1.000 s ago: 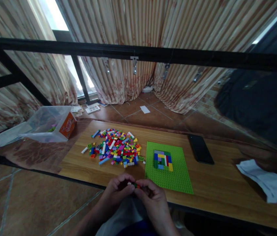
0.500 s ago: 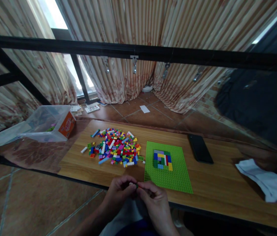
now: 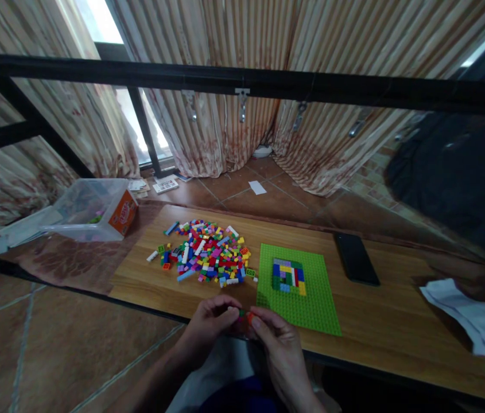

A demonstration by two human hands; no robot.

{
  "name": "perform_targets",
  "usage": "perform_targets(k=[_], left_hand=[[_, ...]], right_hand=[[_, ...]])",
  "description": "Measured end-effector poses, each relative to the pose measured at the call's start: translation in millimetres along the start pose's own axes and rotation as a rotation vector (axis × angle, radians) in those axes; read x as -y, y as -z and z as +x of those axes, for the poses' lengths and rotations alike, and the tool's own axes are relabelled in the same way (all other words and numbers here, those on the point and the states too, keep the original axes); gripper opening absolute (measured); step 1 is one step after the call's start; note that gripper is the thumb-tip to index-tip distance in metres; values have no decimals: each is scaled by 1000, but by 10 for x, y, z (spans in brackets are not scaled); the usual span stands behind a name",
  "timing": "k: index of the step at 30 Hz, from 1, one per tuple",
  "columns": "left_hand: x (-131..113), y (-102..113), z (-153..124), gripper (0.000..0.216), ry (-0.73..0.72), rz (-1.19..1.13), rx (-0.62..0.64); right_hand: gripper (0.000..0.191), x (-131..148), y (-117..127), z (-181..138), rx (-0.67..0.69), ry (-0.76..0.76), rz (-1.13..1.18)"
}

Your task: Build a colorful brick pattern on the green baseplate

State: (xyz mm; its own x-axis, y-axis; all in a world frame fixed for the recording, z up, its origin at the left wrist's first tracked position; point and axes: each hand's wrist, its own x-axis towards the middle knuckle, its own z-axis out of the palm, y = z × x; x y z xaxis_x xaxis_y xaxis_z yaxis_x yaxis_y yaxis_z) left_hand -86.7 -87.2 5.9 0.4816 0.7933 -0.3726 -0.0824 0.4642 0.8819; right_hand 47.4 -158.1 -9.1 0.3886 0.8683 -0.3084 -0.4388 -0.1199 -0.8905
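Note:
My left hand (image 3: 214, 324) is closed, its thumb and fingertips pinching a small green brick (image 3: 241, 313). A red-orange brick (image 3: 250, 318) sits between the thumb and forefinger of my right hand (image 3: 279, 344). The two hands face each other just above the table's near edge, with a small gap between the bricks. Ahead and to the right lies the green baseplate (image 3: 326, 307), carrying a low square build of mixed-colour bricks (image 3: 288, 276). A heap of loose bricks (image 3: 212, 252) spreads to the left of the baseplate.
A black phone (image 3: 356, 259) lies right of the baseplate, and crumpled white paper (image 3: 468, 315) is further right. At the left stands a clear plastic box (image 3: 91, 209) with an orange label. A dark metal bar (image 3: 268, 83) crosses above the table's far side.
My hands have drawn slightly apart, and the red-orange brick now shows in my right fingers, separate from the green one. The whole view has shifted a little.

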Motion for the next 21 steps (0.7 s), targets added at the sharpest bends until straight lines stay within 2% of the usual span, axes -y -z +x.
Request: perform_targets(k=[5, 8, 10, 14, 21], left_hand=[[-148, 257, 213, 32, -232, 328, -192], [-215, 467, 382, 27, -421, 631, -349], [-239, 573, 485, 23, -539, 829, -407], [-216, 658, 630, 21, -670, 1079, -417], [-77, 662, 690, 28, -829, 1187, -445]], right_hand=[[34, 74, 64, 54, -6, 22, 13], [35, 127, 147, 108, -18, 85, -81], [34, 158, 235, 156, -53, 141, -207], [28, 236, 467, 258, -122, 300, -545], [20, 347, 764, 503, -231, 513, -888]])
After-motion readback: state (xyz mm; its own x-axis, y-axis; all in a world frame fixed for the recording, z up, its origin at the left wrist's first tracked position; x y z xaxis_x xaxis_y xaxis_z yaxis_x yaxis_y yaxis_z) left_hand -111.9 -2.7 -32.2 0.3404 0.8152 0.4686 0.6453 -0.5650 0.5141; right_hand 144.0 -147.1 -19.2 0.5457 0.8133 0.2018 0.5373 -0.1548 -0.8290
